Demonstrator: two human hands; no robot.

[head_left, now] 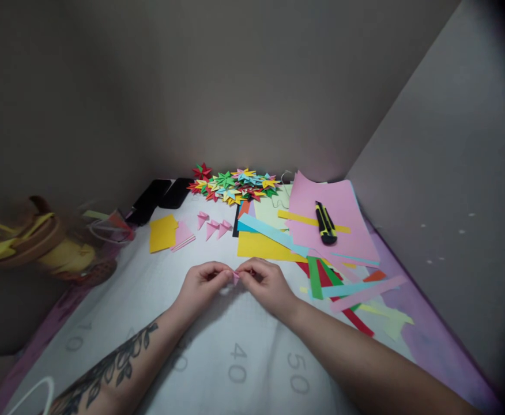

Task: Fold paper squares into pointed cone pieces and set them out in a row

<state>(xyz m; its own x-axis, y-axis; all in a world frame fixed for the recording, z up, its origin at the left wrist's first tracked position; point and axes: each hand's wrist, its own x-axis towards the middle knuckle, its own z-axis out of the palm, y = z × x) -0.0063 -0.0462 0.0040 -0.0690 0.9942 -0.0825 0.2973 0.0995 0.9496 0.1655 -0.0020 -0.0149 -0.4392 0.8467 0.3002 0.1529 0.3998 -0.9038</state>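
Between both hands is a small folded piece of pink paper, mostly covered by fingertips. My left hand pinches its left side, and my right hand pinches the right side. Beyond them lie several finished pink folded paper pieces with pointed ends. Left of those are a pink paper stack and yellow paper squares. A heap of folded paper stars in many colours rests at the back by the wall.
At right, a yellow-black utility knife lies on large pink sheets. Coloured paper strips are scattered nearer. Two dark phones lie back left. A pot-like container stands at the left edge, beside a clear cup.
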